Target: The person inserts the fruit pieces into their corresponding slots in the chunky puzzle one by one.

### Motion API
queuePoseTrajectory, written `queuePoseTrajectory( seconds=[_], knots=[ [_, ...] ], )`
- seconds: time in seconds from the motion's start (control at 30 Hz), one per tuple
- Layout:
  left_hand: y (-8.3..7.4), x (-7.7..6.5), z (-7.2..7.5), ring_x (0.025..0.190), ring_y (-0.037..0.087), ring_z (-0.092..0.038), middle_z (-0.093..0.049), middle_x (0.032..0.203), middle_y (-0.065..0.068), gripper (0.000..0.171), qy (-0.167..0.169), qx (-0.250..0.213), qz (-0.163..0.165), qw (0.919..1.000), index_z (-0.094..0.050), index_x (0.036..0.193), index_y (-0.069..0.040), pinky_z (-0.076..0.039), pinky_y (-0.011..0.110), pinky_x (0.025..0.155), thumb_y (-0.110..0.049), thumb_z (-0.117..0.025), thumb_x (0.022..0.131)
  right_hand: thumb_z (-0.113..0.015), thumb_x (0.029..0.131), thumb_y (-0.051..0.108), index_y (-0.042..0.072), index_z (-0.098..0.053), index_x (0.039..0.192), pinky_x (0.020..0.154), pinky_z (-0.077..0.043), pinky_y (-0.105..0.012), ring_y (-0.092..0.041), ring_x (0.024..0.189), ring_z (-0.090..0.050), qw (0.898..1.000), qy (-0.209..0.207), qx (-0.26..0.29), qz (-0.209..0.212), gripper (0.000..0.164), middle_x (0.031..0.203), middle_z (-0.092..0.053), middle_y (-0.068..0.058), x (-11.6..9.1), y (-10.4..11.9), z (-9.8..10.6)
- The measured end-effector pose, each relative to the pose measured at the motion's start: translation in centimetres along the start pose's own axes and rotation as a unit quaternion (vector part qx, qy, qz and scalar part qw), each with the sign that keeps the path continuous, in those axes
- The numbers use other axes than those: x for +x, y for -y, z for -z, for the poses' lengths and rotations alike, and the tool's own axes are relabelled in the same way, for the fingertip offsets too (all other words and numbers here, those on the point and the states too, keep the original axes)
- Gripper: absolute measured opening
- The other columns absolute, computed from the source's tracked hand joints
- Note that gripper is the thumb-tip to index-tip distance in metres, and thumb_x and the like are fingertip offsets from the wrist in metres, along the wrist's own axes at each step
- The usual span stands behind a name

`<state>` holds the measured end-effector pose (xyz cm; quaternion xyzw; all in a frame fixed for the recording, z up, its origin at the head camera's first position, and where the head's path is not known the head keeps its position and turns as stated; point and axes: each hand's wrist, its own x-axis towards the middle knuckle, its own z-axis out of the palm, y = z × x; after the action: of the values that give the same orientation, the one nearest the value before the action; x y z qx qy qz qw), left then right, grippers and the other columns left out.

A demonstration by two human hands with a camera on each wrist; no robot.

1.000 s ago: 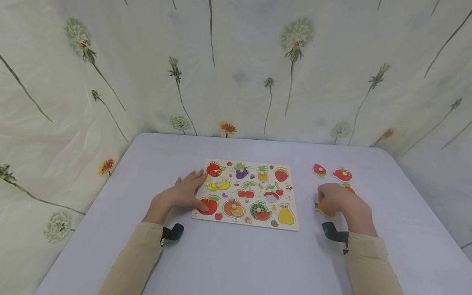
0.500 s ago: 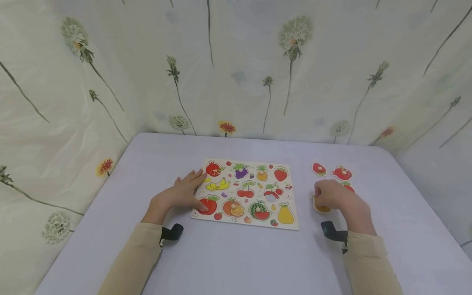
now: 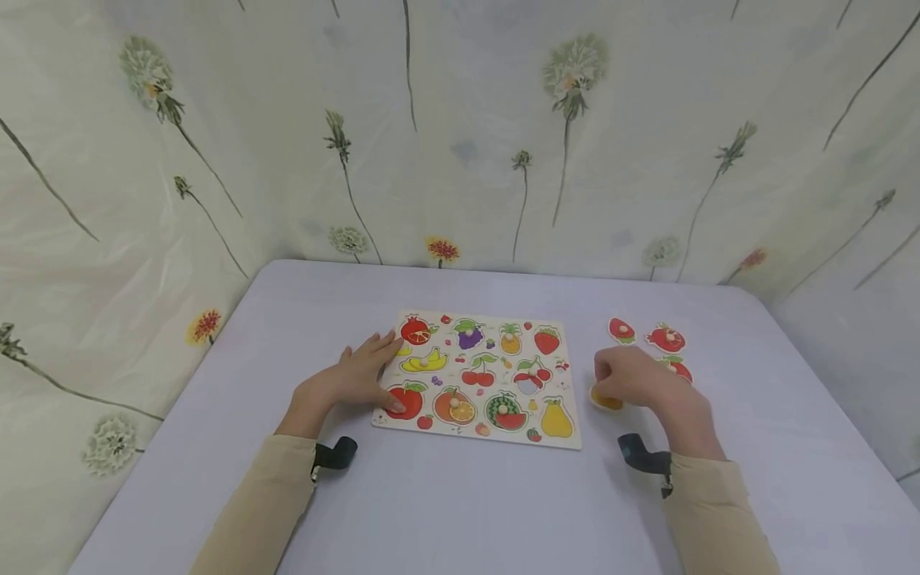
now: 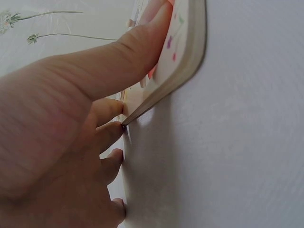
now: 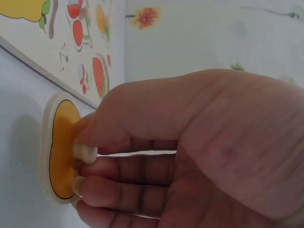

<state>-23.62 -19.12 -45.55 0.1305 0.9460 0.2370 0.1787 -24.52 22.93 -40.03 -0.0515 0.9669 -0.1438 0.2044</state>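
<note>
A wooden fruit puzzle board (image 3: 453, 375) lies flat on the table. My left hand (image 3: 359, 371) rests along its left edge, thumb on the red apple picture (image 3: 412, 402) near the corner and fingers spread. In the left wrist view the left thumb (image 4: 128, 52) lies over the board's top while the other fingers are beside its edge. Just right of the board, my right hand (image 3: 632, 375) pinches a pear puzzle piece (image 5: 64, 152) by its wooden knob (image 5: 85, 153). The piece is partly hidden under the hand. The board's yellow pear spot (image 3: 557, 418) has no knob.
Three loose pieces lie beyond and right of my right hand: a strawberry (image 3: 621, 330), a pomegranate (image 3: 666, 339) and a red, green-leaved piece (image 3: 677, 368), partly covered. Several knobbed pieces, such as the watermelon (image 3: 506, 410), sit in the board. A flowered curtain (image 3: 474, 160) hangs behind the table.
My right hand has moved left toward the board with the pear piece, which has turned from its earlier slant. My left hand and the board have stayed put.
</note>
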Motion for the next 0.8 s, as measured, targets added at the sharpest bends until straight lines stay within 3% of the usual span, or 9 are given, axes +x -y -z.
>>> queuePoseTrajectory(
  seconds=[0.4, 0.8],
  knots=[
    [-0.1, -0.2, 0.1, 0.157, 0.033, -0.003, -0.012, 0.169, 0.006, 0.109, 0.000, 0.000, -0.002, 1.0000, -0.022, 0.159, -0.015, -0.003, 0.067, 0.122, -0.046, -0.083, 0.074, -0.075, 0.086, 0.024, 0.012, -0.061, 0.093, 0.066, -0.048, -0.028, -0.020, 0.077, -0.055, 0.999, -0.011, 0.006, 0.036, 0.020, 0.081, -0.060, -0.004, 0.3, 1.8, -0.6],
    [0.4, 0.3, -0.2, 0.157, 0.033, -0.003, -0.012, 0.169, 0.006, 0.110, 0.002, 0.005, -0.001, 1.0000, -0.021, 0.160, -0.017, -0.003, 0.067, 0.122, -0.048, -0.082, 0.074, -0.074, 0.087, 0.024, 0.013, -0.060, 0.090, 0.067, -0.047, -0.029, -0.019, 0.079, -0.055, 0.998, 0.016, 0.017, 0.061, 0.017, 0.082, -0.060, -0.003, 0.7, 3.2, -1.5]
  ],
)
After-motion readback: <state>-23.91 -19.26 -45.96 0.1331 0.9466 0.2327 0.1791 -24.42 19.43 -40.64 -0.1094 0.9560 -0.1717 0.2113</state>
